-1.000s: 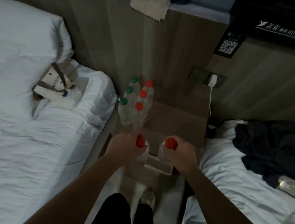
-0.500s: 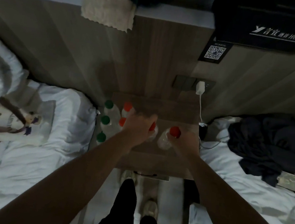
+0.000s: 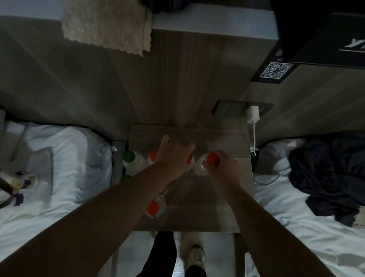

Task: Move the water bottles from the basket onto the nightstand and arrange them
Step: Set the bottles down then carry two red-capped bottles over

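Hands grip red-capped bottles (above nightstand).

Dim room. A wood-grain wall panel rises between two white-sheeted beds, under a pale ledge draped with a cream cloth; a white charger sits in the wall socket.

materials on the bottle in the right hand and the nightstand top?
Bottle in the right hand: clear, glossy, likely thin plastic, since the wood shows through it; opaque red cap, probably plastic. Nightstand top: matte grey-brown wood grain, possibly laminate; straight streaks, no glare.
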Tool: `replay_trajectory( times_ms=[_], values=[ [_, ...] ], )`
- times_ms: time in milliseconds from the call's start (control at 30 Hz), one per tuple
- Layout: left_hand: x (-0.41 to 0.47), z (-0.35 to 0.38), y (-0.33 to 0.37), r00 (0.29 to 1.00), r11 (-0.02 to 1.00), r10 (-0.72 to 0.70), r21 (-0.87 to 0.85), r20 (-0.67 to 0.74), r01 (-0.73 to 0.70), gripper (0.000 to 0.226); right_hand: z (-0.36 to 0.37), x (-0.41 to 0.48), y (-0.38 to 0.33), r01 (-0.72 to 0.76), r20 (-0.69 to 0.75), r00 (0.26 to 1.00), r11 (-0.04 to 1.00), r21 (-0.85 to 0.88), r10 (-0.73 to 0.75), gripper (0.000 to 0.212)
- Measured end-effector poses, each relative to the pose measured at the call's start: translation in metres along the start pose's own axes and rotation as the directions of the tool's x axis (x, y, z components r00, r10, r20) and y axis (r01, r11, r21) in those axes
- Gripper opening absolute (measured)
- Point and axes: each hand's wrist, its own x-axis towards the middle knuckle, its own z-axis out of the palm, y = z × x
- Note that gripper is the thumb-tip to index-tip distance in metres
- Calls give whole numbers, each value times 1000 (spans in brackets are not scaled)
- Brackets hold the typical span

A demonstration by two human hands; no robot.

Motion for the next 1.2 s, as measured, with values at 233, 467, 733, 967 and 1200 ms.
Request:
replay_trajectory(
  times_ms=[233, 467, 733, 967, 1200],
  values=[
    [3, 6, 0, 1000, 999, -28, -26, 10, 29, 42, 13, 7, 2, 7, 19, 1000, 1000, -20, -7, 24],
    [-22, 9, 3, 992, 993, -110, -58, -66, 106, 54, 1, -5, 13, 37, 109, 994, 998, -58, -31, 70],
    [-132, 21, 27, 853, 915, -393, -237, -345, 325, 57, -4, -58, 53, 189, 318, 936, 978, -86, -153, 60],
    [-250, 67, 91, 660, 738, -670, -405, -340, 540, 48, -2, -125, 72, 450, 534, 781, 885, -121, -324, 67],
    [-355, 122, 147, 538, 479, -842, -505, -35, 718, 56, 21, -196, 84, 596, 690, 618, 797, -100, -376, 64]
  ],
)
